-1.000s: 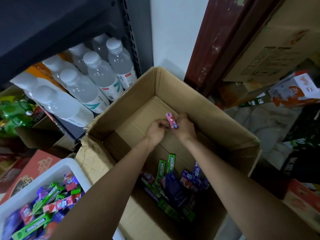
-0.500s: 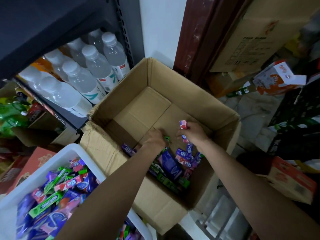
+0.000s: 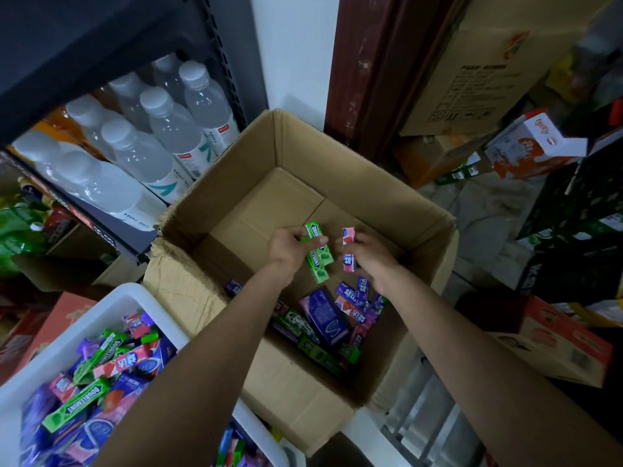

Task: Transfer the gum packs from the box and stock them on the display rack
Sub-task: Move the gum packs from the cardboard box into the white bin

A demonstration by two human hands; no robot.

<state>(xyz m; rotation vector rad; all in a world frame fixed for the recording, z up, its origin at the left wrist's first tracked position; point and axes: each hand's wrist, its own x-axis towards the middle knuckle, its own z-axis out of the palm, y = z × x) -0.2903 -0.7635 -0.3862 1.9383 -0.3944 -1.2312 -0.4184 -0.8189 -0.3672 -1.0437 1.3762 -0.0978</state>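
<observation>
Green packs (image 3: 317, 252) in left hand (image 3: 286, 246) fingers — pink packs (image 3: 349, 249) (right hand (image 3: 369, 256)).

Green, apparently pink gum packs (image 3: 318, 252) above box (image 3: 236, 183)

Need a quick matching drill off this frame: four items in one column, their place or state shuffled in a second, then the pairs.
Things:
1. green gum packs
2. pink-and-white gum packs
3. large purple pack
4. water bottles

Places or states:
A. on the dark shelf at left
B. held in the left hand over the cardboard box
C. lying on the box floor among loose packs
D. held in the right hand

Pairs: 1-B, 2-D, 3-C, 4-A
</observation>
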